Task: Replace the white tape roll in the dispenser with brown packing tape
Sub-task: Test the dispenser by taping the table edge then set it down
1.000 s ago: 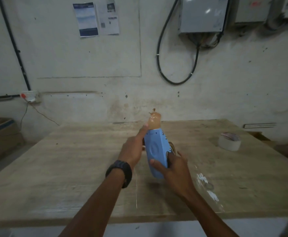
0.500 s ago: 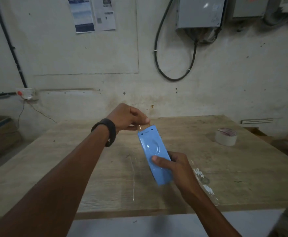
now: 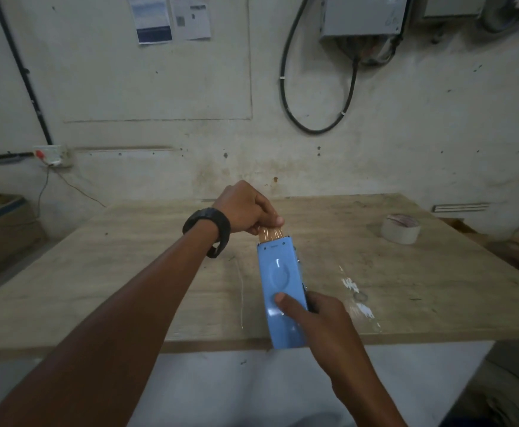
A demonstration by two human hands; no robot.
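Observation:
A blue tape dispenser [image 3: 282, 288] is held above the wooden table's near edge, its flat side facing me. My right hand [image 3: 322, 315] grips its lower end, thumb pressed on the blue face. A short strip of brown tape [image 3: 272, 235] sticks out of the dispenser's top. My left hand [image 3: 245, 211], with a black watch on the wrist, pinches that strip from above. The roll inside the dispenser is hidden. A white tape roll [image 3: 400, 228] lies on the table at the right.
The wooden table [image 3: 128, 272] reaches to a plaster wall at the back. Cardboard boxes [image 3: 2, 229] stand on the floor at the left. White smears [image 3: 352, 286] mark the tabletop beside my right hand. A black cable loop [image 3: 316, 87] hangs on the wall.
My left hand has risen from the dispenser's side to its top and taken the brown tape end in a pinch. The dispenser has tilted so its flat face is turned toward me.

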